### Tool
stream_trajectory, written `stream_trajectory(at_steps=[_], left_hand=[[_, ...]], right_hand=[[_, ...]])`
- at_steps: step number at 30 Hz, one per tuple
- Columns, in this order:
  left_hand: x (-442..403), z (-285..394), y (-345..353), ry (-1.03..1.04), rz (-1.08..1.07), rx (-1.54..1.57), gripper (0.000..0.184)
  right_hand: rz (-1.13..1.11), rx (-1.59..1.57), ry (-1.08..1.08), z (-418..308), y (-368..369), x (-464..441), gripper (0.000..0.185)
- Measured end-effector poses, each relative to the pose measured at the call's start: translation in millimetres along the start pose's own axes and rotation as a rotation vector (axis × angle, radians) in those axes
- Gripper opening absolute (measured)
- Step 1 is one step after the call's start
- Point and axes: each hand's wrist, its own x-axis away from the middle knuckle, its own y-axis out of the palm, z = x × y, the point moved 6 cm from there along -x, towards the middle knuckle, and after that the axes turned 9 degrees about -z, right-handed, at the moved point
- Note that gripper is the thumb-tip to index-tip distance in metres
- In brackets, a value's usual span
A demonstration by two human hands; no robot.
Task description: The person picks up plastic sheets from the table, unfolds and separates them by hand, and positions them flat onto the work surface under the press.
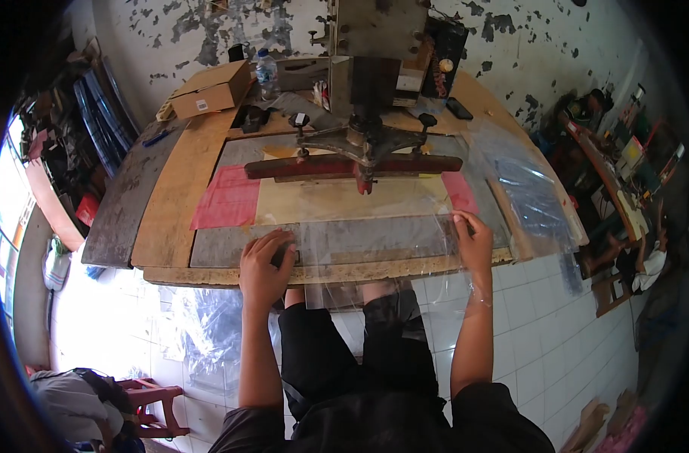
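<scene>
A clear plastic sheet (pixel 382 253) lies over the front of the grey metal plate (pixel 216 245) and hangs past the table's edge. My right hand (pixel 474 240) pinches its right side between thumb and fingers. My left hand (pixel 267 264) rests at the plate's front edge, left of the sheet, with curved fingers and the thumb apart; no held thing shows in it. Beyond the hands lies a yellowish strip (pixel 280 202) with a red piece (pixel 227 198) at its left end. Above it stands a press bar (pixel 420 164) on a metal bracket.
A stack of clear plastic (pixel 527 185) lies at the table's right. Toward the back are a cardboard box (pixel 212 89), a water bottle (pixel 266 72) and a phone (pixel 458 108). Loose plastic (pixel 208 332) is on the floor. Other people sit at far right and lower left.
</scene>
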Motion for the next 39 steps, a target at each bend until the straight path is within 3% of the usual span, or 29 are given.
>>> stream_trajectory(at_steps=[9, 12, 14, 17, 20, 25, 31, 35, 39], left_hand=[[0, -2, 0, 0.009, -0.003, 0.009, 0.017], [0, -2, 0, 0.004, 0.002, 0.004, 0.017], [0, 0, 0, 0.014, 0.004, 0.005, 0.017], [0, 0, -1, 0.017, -0.013, 0.017, 0.017], [0, -3, 1, 0.020, -0.023, 0.003, 0.023], [0, 6, -1, 0.005, -0.120, -0.057, 0.046], [0, 5, 1, -0.007, -0.167, -0.095, 0.061], [-1, 2, 2, -0.001, -0.177, -0.106, 0.063], [-4, 4, 1, 0.072, -0.198, -0.075, 0.049]], right_hand=[[-0.213, -0.170, -0.007, -9, 3, 1, 0.039], [-0.235, -0.258, -0.023, 4, -2, 12, 0.032], [-0.253, -0.474, -0.120, 14, -4, 16, 0.022], [-0.319, -0.734, -0.062, 26, -12, 17, 0.016], [-0.384, -0.766, -0.085, 26, -11, 18, 0.019], [-0.381, -0.762, -0.106, 18, -10, 18, 0.027], [-0.268, -0.872, -0.123, 25, -16, 13, 0.034], [-0.160, -1.023, -0.152, 27, -21, 10, 0.033], [-0.168, -0.942, -0.118, 18, -15, 12, 0.032]])
